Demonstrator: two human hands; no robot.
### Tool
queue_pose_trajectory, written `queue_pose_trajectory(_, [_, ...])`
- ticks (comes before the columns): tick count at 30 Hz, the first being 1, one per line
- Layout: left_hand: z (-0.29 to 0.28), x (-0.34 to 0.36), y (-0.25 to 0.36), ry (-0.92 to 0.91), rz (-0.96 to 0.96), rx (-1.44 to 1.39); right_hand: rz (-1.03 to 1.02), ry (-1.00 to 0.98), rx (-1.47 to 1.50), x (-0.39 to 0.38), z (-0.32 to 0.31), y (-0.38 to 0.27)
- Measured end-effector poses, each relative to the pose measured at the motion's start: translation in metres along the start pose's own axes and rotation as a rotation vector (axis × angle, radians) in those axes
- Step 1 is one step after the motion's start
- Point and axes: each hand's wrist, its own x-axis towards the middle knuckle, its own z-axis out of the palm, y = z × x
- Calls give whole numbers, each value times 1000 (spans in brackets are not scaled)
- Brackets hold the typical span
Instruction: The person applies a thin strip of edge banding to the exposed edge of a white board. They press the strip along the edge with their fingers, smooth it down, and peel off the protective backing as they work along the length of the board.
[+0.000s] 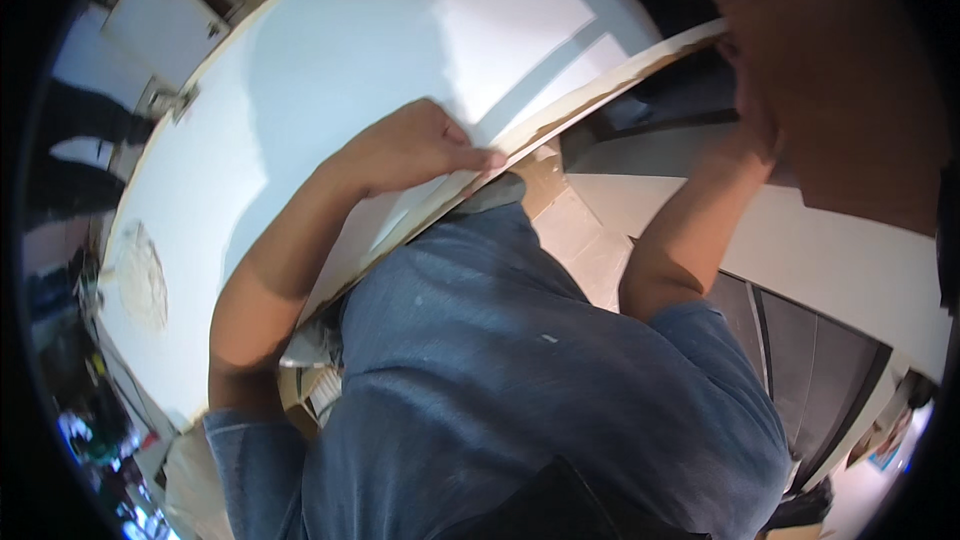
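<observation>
White panel is right in front of me, up against my blue-grey shirt, near edge running diagonally from lower left to upper right. That edge has a pale edge strip with a rough brown line along it.

Hands are apart, both at the panel. Left hand is over the middle of its near edge, fingers curled in, one tip touching the strip; can't tell if it's clamped. Right hand is up at the panel's right end, in shade and partly hidden; can't tell its grip.

On the panel: rough off-white patch near its left end, metal hinge at its far-left edge, broad shadow across the middle. Beyond that edge, a smaller white board with dark fittings. Right of the panel: a big brown shape with a straight lower edge, kind unclear, and below it a pale flat surface above dark grey panelling.
</observation>
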Motion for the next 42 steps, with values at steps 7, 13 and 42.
queue_pose_trajectory(7, [-8,-20,9,73,-46,3,-619,-40,-366,32,-36,-31])
queue_pose_trajectory(13, [-5,-31,0,57,9,-273,-995,-71,-468,42,-44,-40])
queue_pose_trajectory(42, [-8,-130,-70,161,140,6,-143,-87,-738,46,-42,92])
